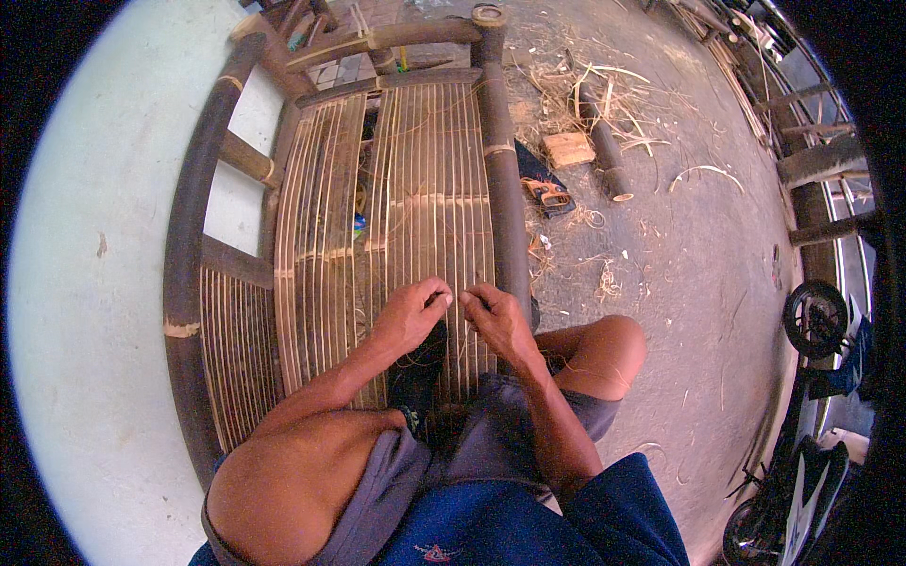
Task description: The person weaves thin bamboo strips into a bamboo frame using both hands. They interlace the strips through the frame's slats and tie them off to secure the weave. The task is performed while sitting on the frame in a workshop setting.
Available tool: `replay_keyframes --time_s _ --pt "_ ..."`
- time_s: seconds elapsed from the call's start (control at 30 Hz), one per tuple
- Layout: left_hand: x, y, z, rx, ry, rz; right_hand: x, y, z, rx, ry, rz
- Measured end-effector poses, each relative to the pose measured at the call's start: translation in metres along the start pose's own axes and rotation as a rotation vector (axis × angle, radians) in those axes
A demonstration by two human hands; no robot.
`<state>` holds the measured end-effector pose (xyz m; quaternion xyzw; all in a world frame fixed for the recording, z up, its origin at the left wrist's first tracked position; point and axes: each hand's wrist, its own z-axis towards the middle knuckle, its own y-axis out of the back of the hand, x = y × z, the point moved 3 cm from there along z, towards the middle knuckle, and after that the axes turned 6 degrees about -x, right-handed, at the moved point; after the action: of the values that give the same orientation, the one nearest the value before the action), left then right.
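Note:
My left hand (pixel 415 313) and my right hand (pixel 497 321) are close together over the slatted bamboo seat (pixel 439 236), with a small gap between them. Both are closed in a pinch, thumb against fingers. Whatever lies between the fingertips is too fine to make out. Thin brown strands (pixel 422 118) trail over the slats ahead of my hands. The seat is made of narrow strips, with a long gap running between two sections. A thick dark bamboo pole (pixel 510 212) borders it on the right, just beyond my right hand.
A bamboo backrest frame (pixel 184 203) stands along the pale wall (pixel 94 283) at left. On the floor at right lie a handsaw (pixel 550 193) with an orange handle, a wood block (pixel 568 149), a bamboo length (pixel 604 141) and scattered shavings (pixel 613 90). A motorbike (pixel 812 500) is at far right.

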<state>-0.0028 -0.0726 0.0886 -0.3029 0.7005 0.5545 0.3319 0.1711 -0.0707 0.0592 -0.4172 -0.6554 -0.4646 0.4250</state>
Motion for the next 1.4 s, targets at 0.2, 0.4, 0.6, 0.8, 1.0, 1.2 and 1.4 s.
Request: replay_keyframes --time_s 0.2,0.4,0.6,0.8,1.0,1.2,1.4 --pt "0.0 0.001 0.002 -0.009 -0.002 0.027 0.001 0.001 0.0 0.035 -0.003 -0.041" --pt "-0.001 0.002 0.002 -0.01 0.006 0.035 -0.001 0.0 0.0 0.05 -0.022 -0.022" --pt "-0.004 0.003 0.001 -0.027 -0.032 0.012 -0.002 0.0 0.0 0.039 -0.008 0.027" --pt "-0.004 0.004 0.0 -0.007 -0.082 0.027 -0.004 -0.001 -0.002 0.045 -0.044 0.039" --pt "-0.002 0.003 0.0 -0.014 -0.009 -0.041 -0.005 -0.002 -0.001 0.017 -0.044 0.051" --pt "0.003 0.002 -0.001 0.022 0.053 -0.069 -0.002 0.001 -0.002 -0.004 -0.061 0.07" --pt "0.007 0.002 -0.001 0.02 0.105 -0.125 0.0 0.0 -0.003 -0.005 -0.058 0.161"
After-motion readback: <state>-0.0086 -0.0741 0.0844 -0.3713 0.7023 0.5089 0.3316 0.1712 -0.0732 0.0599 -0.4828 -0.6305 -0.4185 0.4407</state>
